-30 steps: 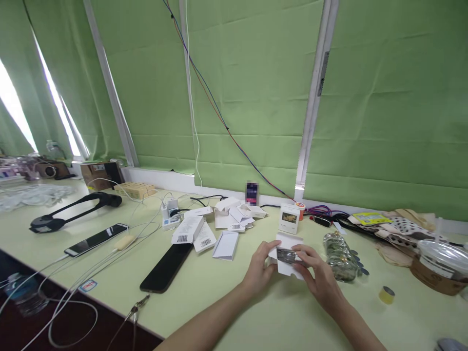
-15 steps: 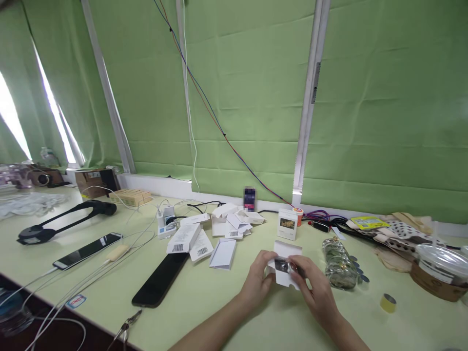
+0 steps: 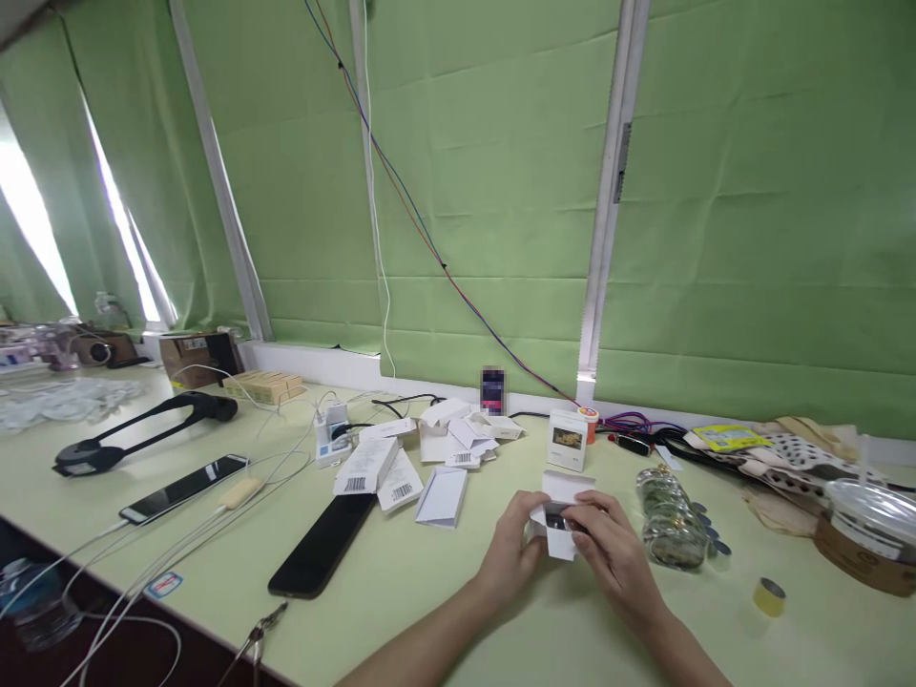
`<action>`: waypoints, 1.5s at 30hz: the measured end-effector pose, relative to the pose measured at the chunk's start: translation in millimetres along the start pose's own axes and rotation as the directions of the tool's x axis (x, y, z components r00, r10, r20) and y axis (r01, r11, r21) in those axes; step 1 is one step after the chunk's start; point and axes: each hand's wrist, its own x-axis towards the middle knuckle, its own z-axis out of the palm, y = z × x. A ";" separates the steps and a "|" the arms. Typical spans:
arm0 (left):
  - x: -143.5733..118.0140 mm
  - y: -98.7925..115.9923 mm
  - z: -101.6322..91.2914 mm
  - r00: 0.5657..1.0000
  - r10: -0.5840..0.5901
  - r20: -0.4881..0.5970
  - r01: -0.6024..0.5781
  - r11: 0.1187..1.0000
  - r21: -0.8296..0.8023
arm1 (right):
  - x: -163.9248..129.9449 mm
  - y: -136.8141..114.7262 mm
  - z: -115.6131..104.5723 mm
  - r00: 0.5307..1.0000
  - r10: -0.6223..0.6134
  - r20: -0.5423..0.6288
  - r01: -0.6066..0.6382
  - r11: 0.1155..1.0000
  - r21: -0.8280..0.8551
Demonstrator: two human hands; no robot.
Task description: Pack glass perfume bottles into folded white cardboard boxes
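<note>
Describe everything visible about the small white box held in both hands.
The small white cardboard box is open, its flap raised toward the window. A dark, partly shiny item sits in its mouth; what it is cannot be told. The left hand grips its left side, the right hand covers its right, just above the pale green table.

Two bare hands meeting low in the middle of the view

Both forearms are reaching in from the bottom edge and converging. The left hand (image 3: 516,544) is curling its fingers inward, while the right hand (image 3: 614,561) is lying palm-down beside it, fingertips pinching toward the left.
</note>
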 end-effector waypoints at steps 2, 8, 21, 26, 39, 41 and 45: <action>0.2 -1.3 0.3 1.000 0.007 -0.006 -0.007 1.000 -0.011 | -1.3 0.7 -0.3 1.000 -0.016 -0.011 0.015 0.999 -0.043; 2.3 -4.2 2.8 0.999 -0.039 -0.001 0.039 0.985 -0.169 | -7.4 5.9 1.0 1.000 -0.023 -0.001 0.022 0.983 -0.181; 10.0 -8.5 -3.6 0.993 -0.105 0.051 0.106 0.994 -0.028 | -15.1 12.6 7.3 0.984 0.083 -0.157 -0.110 0.978 -0.175; 10.6 -13.6 -4.1 0.992 -0.077 0.103 0.082 0.996 -0.042 | -14.4 13.9 9.8 0.974 0.078 -0.213 -0.114 0.980 -0.164; 14.6 -14.1 2.6 0.963 -0.265 0.039 0.264 0.912 -0.315 | -17.9 12.1 14.1 0.835 0.484 -0.262 -0.491 0.870 0.044; 12.0 -15.3 1.0 0.971 -0.229 0.065 0.238 0.931 -0.276 | -16.0 9.6 12.8 0.867 0.432 -0.247 -0.440 0.898 0.028; 7.7 -16.4 0.0 0.982 -0.173 0.070 0.186 0.948 -0.258 | -15.5 8.7 13.6 0.890 0.386 -0.242 -0.395 0.918 0.009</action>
